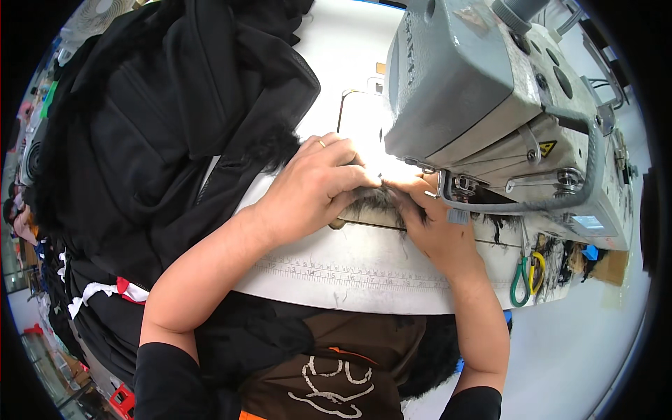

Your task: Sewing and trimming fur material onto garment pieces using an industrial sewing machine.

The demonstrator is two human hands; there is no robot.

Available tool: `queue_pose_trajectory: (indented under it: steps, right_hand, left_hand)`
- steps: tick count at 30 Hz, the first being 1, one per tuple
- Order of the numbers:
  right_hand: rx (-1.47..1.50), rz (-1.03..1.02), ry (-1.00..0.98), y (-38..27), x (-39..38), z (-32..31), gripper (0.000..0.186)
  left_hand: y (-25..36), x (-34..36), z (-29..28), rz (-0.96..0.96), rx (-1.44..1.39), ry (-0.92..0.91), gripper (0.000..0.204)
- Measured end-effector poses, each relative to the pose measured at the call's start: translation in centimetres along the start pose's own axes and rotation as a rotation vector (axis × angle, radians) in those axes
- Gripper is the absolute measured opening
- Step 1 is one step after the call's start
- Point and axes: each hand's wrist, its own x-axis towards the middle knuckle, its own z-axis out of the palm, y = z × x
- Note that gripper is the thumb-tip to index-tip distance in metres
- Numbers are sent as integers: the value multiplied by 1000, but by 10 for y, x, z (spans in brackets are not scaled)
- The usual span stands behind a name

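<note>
Two bare hands: close together on the table, beside the machine head, fingertips almost meeting over the work.
Left hand (318,178): thumb and forefinger pinched on the dark furry piece (374,201); other fingers curled, a ring (321,143) on one.
Right hand (437,224): fingertips at the far side of the same piece; partly hidden by the machine's front, so cannot tell how firmly it grips.
Furry piece: small, dark, long-haired; flat on the table between the hands, just left of the machine's needle area, under bright light. Its full outline is covered by fingers.
Sewing machine (455,84): grey, bulky, upper right; bent metal guard along its front, yellow triangular sticker (547,148) on its side.
White table (329,42): curved near edge; printed ruler scale (350,274) runs along it, below both hands.
Black garment (182,98): heaped across the left of the table, beyond the left forearm; fur trim (269,147) near the left wrist.
Scissors (523,262): right of the right forearm, one green loop and one yellow; dark loose fibres (556,269) lie just beside.
Lap: brown cloth (269,388) with white line drawing, orange edging; black fur (427,364) to its right.
</note>
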Motion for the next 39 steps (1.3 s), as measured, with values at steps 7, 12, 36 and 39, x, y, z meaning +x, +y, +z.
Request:
queue_pose_trajectory:
  steps: [7, 12, 36, 39]
  right_hand:
    - [142, 96, -10, -10, -1, -1, 18]
    - [115, 118, -11, -10, 1, -3, 17]
    - [11, -16, -57, 9, -6, -6, 15]
    - [-51, -55, 9, 9, -5, -2, 15]
  left_hand:
    - [2, -1, -1, -10, 14, 10, 25]
    - [5, -1, -1, -15, 64, 69, 25]
    - [14, 1, 2, -12, 3, 91, 12]
    - [11, 2, -1, -21, -29, 55, 11]
